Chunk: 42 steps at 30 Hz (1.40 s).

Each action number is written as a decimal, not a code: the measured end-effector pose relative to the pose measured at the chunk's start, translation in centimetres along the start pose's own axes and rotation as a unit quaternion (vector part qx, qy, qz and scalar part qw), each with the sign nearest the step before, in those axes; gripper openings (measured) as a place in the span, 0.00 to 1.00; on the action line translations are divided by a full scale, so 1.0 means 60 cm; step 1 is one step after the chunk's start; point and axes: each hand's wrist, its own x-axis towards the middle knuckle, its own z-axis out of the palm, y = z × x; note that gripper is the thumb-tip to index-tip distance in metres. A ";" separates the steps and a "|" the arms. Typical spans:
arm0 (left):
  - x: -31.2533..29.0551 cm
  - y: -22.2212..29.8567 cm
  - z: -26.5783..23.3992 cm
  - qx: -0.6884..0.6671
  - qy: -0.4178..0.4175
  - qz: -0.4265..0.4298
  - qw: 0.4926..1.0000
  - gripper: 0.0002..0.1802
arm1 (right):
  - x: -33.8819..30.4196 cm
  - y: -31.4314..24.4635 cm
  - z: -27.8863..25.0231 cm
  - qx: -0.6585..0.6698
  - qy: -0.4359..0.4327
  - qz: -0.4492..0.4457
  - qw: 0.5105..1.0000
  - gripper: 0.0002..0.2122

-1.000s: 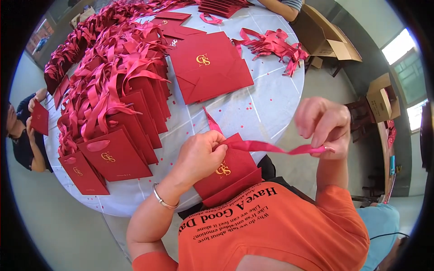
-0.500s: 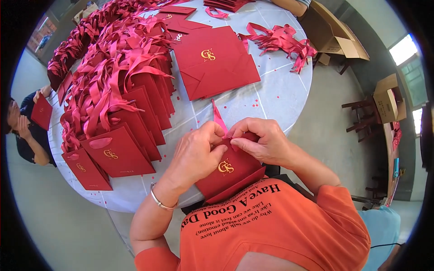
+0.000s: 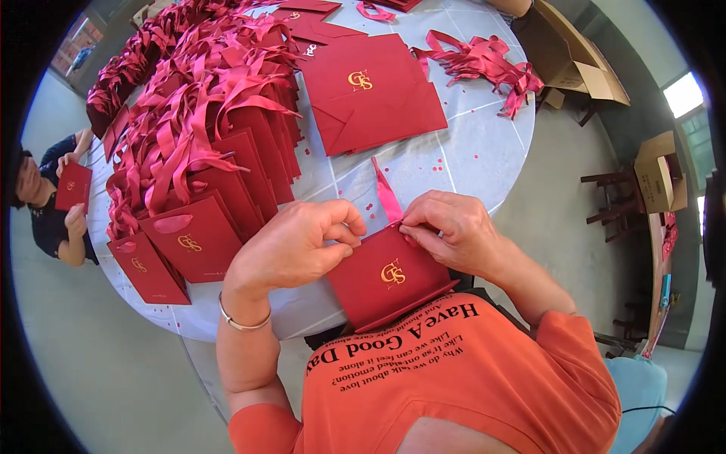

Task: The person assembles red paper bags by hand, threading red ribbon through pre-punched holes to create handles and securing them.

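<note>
Ribbon (image 3: 388, 200), mid-frame, running up-left from bag (image 3: 367, 280); right hand (image 3: 454, 229) nearer, pinching its base; left hand (image 3: 293, 242) curled, grip unclear.

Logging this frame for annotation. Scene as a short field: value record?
left hand: loosely curled at bag, upper left corner; grip unclear
right hand: pinches ribbon at bag's top edge
ribbon: juts past that edge, over table
left side: rows of ribboned bags
beyond ribbon: flat bags, stacked
far right of table: ribbon pile
left wrist: bracelet
co-worker: far left, holding red item
</note>
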 end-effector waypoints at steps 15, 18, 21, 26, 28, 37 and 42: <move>0.003 -0.006 0.003 -0.147 -0.135 -0.154 0.968 0.10 | -0.020 0.006 0.001 0.067 0.018 0.085 0.994 0.07; 0.007 -0.011 0.009 -0.183 -0.113 -0.195 0.957 0.11 | -0.017 -0.004 0.000 0.151 0.059 0.127 0.979 0.07; 0.011 -0.006 0.012 -0.182 -0.084 -0.211 0.957 0.11 | -0.015 -0.020 -0.011 0.060 0.107 0.007 0.992 0.07; 0.012 -0.002 0.014 -0.180 -0.068 -0.196 0.962 0.11 | -0.009 -0.047 0.002 0.089 0.023 -0.005 0.996 0.08; 0.007 -0.007 0.013 -0.187 -0.079 -0.191 0.960 0.11 | -0.012 -0.043 0.014 0.058 -0.007 -0.039 0.998 0.08; 0.006 -0.026 -0.001 -0.233 -0.161 -0.180 0.942 0.12 | -0.019 -0.033 0.028 0.066 -0.016 0.010 0.998 0.07; 0.007 -0.031 -0.002 -0.276 -0.176 -0.158 0.931 0.11 | -0.016 -0.040 0.022 0.074 -0.040 0.047 0.995 0.06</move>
